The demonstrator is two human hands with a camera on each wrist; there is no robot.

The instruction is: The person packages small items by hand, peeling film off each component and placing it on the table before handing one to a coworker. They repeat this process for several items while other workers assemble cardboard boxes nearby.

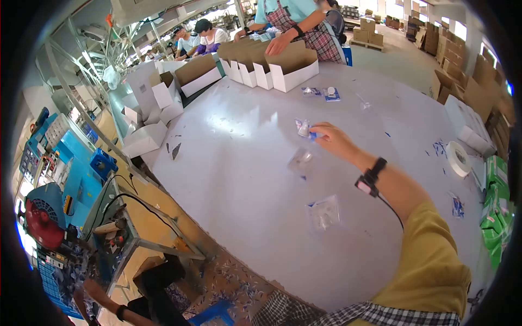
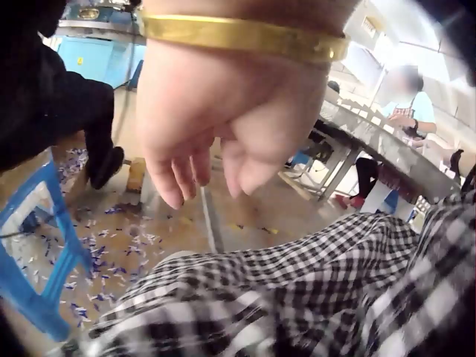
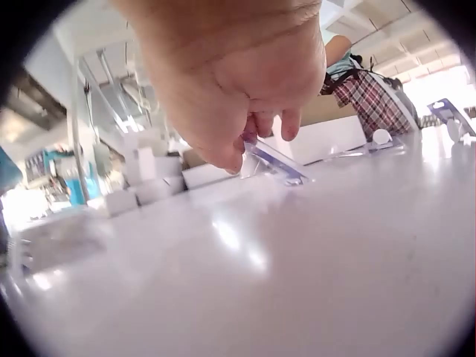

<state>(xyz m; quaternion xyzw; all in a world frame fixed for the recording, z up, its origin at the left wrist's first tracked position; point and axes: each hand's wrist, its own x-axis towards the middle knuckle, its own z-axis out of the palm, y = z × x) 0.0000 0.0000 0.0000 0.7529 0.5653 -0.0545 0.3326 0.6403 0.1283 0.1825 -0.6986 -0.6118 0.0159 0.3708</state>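
Observation:
My right hand [image 1: 334,140] reaches over the white table [image 1: 234,217] and pinches the edge of a small clear packet with a blue card [image 1: 303,128]. In the right wrist view the thumb and fingers of the hand [image 3: 245,97] hold that packet [image 3: 279,162], tilted over the tabletop. Nearer to me lie two more clear packets, one [image 1: 302,162] just below the hand and one [image 1: 324,213] further down. My left hand [image 2: 223,111] hangs with loosely bent fingers above the checked apron [image 2: 297,275], holding nothing; the head view does not show it.
White open boxes [image 1: 296,79] line the far edge, where a person in a plaid apron [image 1: 318,41] stands. Two packets [image 1: 331,94] lie before them. At the right are a tape roll [image 1: 458,159] and green bags [image 1: 496,201]. A blue stool [image 2: 44,245] stands on the floor.

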